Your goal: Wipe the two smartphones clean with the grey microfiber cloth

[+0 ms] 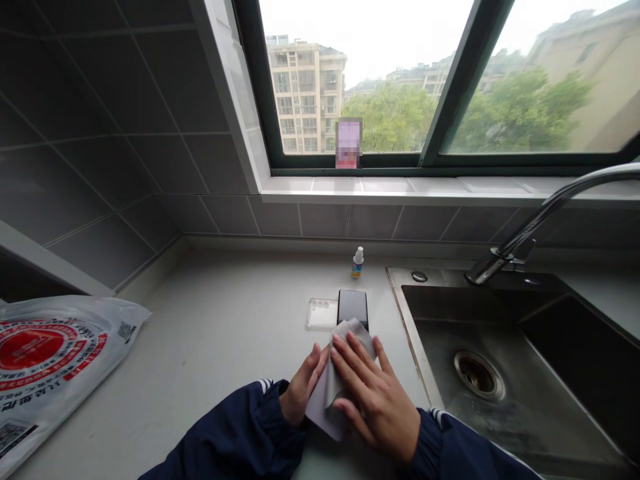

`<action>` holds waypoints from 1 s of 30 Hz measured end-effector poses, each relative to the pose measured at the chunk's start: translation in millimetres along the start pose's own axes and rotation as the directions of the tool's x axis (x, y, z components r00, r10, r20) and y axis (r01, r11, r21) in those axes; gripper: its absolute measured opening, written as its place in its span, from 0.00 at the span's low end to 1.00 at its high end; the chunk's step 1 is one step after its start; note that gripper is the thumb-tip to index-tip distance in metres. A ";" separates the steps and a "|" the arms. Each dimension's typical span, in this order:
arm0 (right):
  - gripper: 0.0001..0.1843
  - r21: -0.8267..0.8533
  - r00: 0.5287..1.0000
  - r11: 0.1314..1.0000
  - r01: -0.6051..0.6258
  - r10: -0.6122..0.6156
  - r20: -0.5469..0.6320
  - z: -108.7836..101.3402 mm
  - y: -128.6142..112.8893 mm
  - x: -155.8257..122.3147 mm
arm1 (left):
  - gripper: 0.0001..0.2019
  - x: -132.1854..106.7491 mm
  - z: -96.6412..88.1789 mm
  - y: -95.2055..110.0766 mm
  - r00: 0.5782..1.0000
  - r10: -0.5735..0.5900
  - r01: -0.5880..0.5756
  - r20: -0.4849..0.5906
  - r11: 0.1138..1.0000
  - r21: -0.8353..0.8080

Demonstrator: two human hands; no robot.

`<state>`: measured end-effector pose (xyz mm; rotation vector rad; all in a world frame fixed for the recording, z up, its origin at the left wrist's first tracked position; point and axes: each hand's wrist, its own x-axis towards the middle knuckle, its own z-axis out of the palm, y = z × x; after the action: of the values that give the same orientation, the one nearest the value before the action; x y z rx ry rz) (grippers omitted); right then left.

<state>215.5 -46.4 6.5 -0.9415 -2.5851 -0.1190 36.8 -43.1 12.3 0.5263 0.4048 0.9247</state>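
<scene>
Left hand (303, 383) holds the grey cloth (339, 385); right hand (376, 393) lies flat, fingers extended, on it; phone (353, 306) lies just beyond.

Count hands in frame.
2. The left hand is at the left side of the pale flat item, holding it; the right hand lies spread over the grey cloth. Some left fingers are hidden, but both hands show.
</scene>
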 end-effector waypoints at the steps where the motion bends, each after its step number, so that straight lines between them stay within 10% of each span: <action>1: 0.36 -0.002 0.999 1.000 -0.029 0.029 -0.017 1.6 2.8 -0.4 | 0.34 -0.6 0.7 0.0 1.000 -0.006 0.006 0.005 1.000 0.017; 19: 0.38 0.109 0.991 0.988 0.110 -0.117 0.066 -14.1 -10.9 2.6 | 0.43 0.6 -1.1 0.0 0.993 -0.066 0.081 0.102 0.986 -0.148; 30: 0.35 0.185 0.991 0.975 0.124 -0.130 0.019 -15.4 -19.3 2.7 | 0.42 2.1 3.5 0.4 0.995 -0.045 0.020 -0.084 0.960 -0.280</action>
<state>206.4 -62.8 22.7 -0.7172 -2.6302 0.0990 39.6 -42.0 15.1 0.2199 0.3552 0.9575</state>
